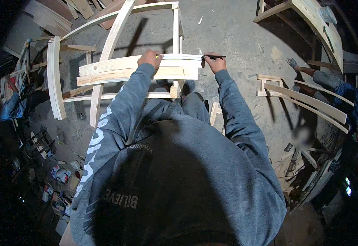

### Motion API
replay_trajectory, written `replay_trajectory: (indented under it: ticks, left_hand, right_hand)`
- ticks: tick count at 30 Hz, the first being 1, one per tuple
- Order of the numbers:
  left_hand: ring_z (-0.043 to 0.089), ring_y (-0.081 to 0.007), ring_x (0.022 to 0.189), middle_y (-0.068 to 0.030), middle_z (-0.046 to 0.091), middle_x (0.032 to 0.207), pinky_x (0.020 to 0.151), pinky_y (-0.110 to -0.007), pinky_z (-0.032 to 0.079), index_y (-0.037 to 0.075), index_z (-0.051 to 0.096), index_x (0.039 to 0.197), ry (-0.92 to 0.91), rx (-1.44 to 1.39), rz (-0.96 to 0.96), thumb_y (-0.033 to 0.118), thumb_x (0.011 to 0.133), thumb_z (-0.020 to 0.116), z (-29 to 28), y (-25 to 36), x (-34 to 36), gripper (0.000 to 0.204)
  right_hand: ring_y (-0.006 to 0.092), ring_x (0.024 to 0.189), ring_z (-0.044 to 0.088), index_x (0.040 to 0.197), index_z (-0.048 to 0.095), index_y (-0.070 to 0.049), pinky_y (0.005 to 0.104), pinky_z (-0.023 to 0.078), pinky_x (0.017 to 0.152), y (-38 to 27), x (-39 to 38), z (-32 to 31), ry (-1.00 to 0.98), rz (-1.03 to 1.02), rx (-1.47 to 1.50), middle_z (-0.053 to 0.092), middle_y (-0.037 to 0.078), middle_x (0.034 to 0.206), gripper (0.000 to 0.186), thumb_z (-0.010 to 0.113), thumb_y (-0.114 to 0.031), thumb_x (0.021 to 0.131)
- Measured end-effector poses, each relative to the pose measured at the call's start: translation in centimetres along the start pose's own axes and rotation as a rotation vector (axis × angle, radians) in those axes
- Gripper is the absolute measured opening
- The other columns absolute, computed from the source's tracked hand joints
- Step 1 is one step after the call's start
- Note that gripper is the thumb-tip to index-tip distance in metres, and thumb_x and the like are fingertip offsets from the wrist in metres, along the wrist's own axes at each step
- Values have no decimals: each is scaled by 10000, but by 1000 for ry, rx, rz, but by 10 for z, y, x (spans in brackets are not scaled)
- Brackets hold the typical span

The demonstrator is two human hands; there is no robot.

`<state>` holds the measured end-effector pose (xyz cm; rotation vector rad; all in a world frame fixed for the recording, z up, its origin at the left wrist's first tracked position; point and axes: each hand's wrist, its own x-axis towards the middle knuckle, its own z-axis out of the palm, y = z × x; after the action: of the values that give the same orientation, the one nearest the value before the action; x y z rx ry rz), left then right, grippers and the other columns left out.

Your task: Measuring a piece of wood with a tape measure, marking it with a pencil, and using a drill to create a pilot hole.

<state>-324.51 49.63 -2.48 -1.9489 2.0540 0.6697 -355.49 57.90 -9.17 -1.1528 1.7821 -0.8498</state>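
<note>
A pale wooden board [117, 64] lies crosswise in front of me, on top of a second board [175, 74] and the wooden frame. My left hand [149, 59] is closed over the board near its middle, with a small yellow-green bit by the thumb. From there a thin whitish strip [181, 56] runs along the board's far edge toward my right hand [215, 63]. My right hand is closed on a dark, slim pencil or pen [216, 56], its tip at the board's right end. Fingers beneath the board are hidden.
A curved wooden frame [117, 33] stands ahead and left, with a curved upright [55, 78]. At right are another wooden frame [310, 102] and a co-worker [330, 80]. Another person [17, 102] is at far left. Clutter [60, 174] lies on the lower-left floor.
</note>
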Motion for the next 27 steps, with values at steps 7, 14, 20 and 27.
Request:
replay_trajectory:
  ticks: [7,14,20,27]
  left_hand:
    - [646,-331,1151,-136,658,1242,956,-467,529,226,751,1201,-3,-3,21,512,954,605,3,-3,3,405]
    - [640,-339,1148,-138,656,1228,958,-470,521,207,750,1185,6,4,-6,504,952,616,1,2,1,400]
    - [641,-335,1138,-129,658,1223,946,-483,523,203,756,1141,-14,9,-9,504,951,616,1,3,0,382]
    - [639,-331,1141,-128,661,1207,948,-477,526,200,763,1119,-15,-10,15,505,951,612,0,4,1,379]
  right_hand:
    - [214,940,730,1075,776,-50,342,566,856,-2,3,-4,-37,11,6,773,117,1018,246,751,-215,894]
    - [251,943,740,1027,805,-85,365,583,857,6,12,-8,-77,17,13,777,126,1030,224,767,-228,860]
    - [242,953,741,1022,801,-67,357,584,884,7,13,-8,-93,-2,27,777,119,1035,227,769,-216,854]
    - [230,924,744,1014,799,-60,346,584,861,12,16,-8,-89,-63,34,781,109,1017,232,770,-221,851]
